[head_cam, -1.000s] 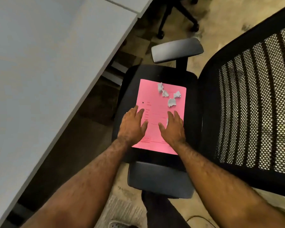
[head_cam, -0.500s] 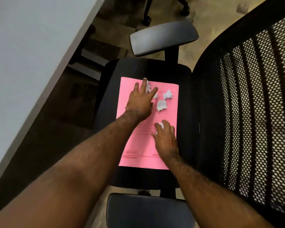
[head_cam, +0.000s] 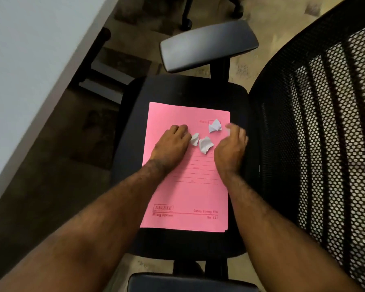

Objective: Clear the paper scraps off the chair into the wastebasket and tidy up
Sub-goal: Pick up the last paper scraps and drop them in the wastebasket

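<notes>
A pink file folder [head_cam: 188, 197] lies on the black chair seat [head_cam: 131, 131]. White crumpled paper scraps lie on the folder's upper part: one [head_cam: 215, 125] near its top right corner, one [head_cam: 205, 145] between my hands. My left hand [head_cam: 172, 144] rests on the folder with its fingers curled, and a third scrap [head_cam: 194, 139] sticks out at its fingertips. My right hand [head_cam: 232, 148] is curled at the folder's right edge, with a pale blurred scrap [head_cam: 228, 130] at its fingertips. No wastebasket is in view.
The chair's black mesh back [head_cam: 325, 144] rises on the right. Grey armrests stand beyond [head_cam: 209, 45] and before [head_cam: 190, 283] the seat. A white desk [head_cam: 30, 60] fills the left side. Another chair's wheeled base [head_cam: 188, 22] stands on the floor at the top.
My left hand has pulled back from the folder's top and curled its fingers around a scrap. My right hand has moved up and to the right. The camera has come closer.
</notes>
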Demonstrator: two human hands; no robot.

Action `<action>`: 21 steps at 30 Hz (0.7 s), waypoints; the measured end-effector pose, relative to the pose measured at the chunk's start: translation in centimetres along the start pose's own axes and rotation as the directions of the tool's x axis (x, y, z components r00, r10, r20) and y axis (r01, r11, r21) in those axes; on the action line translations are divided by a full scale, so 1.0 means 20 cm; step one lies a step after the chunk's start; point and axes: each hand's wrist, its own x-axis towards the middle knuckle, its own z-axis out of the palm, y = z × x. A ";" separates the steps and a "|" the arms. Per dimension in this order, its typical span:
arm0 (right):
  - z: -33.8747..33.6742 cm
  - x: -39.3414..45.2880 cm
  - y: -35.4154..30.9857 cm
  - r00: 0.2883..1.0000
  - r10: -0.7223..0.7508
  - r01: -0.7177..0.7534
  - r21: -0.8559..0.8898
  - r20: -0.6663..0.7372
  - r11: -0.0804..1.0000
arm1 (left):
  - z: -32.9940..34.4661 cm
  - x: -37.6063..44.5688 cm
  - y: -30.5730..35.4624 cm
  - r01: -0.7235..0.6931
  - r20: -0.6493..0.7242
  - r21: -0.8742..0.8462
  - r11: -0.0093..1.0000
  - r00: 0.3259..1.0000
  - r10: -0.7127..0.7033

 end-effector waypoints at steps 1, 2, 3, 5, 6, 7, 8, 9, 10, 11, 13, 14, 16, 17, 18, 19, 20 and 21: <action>0.01 0.03 0.00 0.998 -0.027 0.029 -0.022 0.054 0.999 | 0.00 -0.01 0.00 0.008 -0.014 -0.007 1.000 1.000 -0.008; 0.03 0.06 0.00 0.990 -0.067 0.073 -0.045 0.126 0.996 | 0.00 -0.02 0.00 0.017 -0.030 -0.018 1.000 0.999 -0.018; 0.04 0.07 0.00 0.974 -0.108 0.123 -0.066 0.198 0.990 | 0.00 -0.03 0.00 0.027 -0.042 -0.031 0.999 0.999 -0.028; 0.07 0.08 0.00 0.938 -0.156 0.197 -0.105 0.308 0.975 | 0.00 -0.06 0.00 0.043 -0.044 -0.062 0.997 0.998 -0.046; 0.09 0.07 0.00 0.923 -0.165 0.223 -0.133 0.348 0.966 | 0.01 -0.07 0.00 0.056 -0.042 -0.082 0.995 0.997 -0.059; 0.10 0.05 0.00 0.909 -0.175 0.253 -0.165 0.379 0.953 | 0.01 -0.09 0.00 0.075 -0.041 -0.106 0.991 0.996 -0.080; 0.11 0.03 0.01 0.895 -0.204 0.299 -0.193 0.397 0.935 | 0.01 -0.11 0.00 0.099 -0.048 -0.136 0.986 0.993 -0.106; 0.12 0.01 0.02 0.877 -0.253 0.362 -0.215 0.407 0.907 | 0.01 -0.12 0.00 0.124 -0.058 -0.170 0.978 0.989 -0.135; 0.13 -0.02 0.03 0.856 -0.313 0.429 -0.229 0.411 0.874 | 0.01 -0.13 0.00 0.151 -0.067 -0.204 0.967 0.984 -0.168; 0.13 -0.06 0.04 0.837 -0.370 0.485 -0.232 0.404 0.843 | 0.01 -0.14 0.01 0.181 -0.073 -0.239 0.954 0.976 -0.203; 0.13 -0.10 0.06 0.815 -0.444 0.543 -0.223 0.373 0.809 | 0.01 -0.16 0.02 0.246 -0.082 -0.328 0.912 0.954 -0.287; 0.13 -0.11 0.06 0.809 -0.461 0.554 -0.213 0.365 0.805 | 0.02 -0.17 0.03 0.284 -0.083 -0.377 0.881 0.937 -0.338; 0.13 -0.10 0.05 0.797 -0.471 0.561 -0.175 0.377 0.809 | 0.00 -0.18 0.04 0.366 -0.074 -0.464 0.807 0.892 -0.447; 0.11 -0.09 0.05 0.789 -0.473 0.563 -0.152 0.392 0.812 | -0.01 -0.20 0.05 0.399 -0.066 -0.500 0.769 0.867 -0.493; 0.10 -0.08 0.05 0.780 -0.473 0.562 -0.127 0.409 0.817 | -0.02 -0.21 0.05 0.427 -0.057 -0.528 0.734 0.845 -0.532; 0.09 -0.06 0.04 0.778 -0.460 0.547 -0.101 0.428 0.831 | -0.04 -0.23 0.05 0.452 -0.045 -0.550 0.702 0.823 -0.566; 0.07 -0.06 0.03 0.787 -0.428 0.509 -0.076 0.445 0.857 | -0.06 -0.25 0.05 0.477 -0.030 -0.567 0.671 0.802 -0.596; 0.05 -0.06 0.01 0.801 -0.391 0.462 -0.054 0.454 0.885 | -0.08 -0.28 0.05 0.501 -0.012 -0.580 0.642 0.783 -0.622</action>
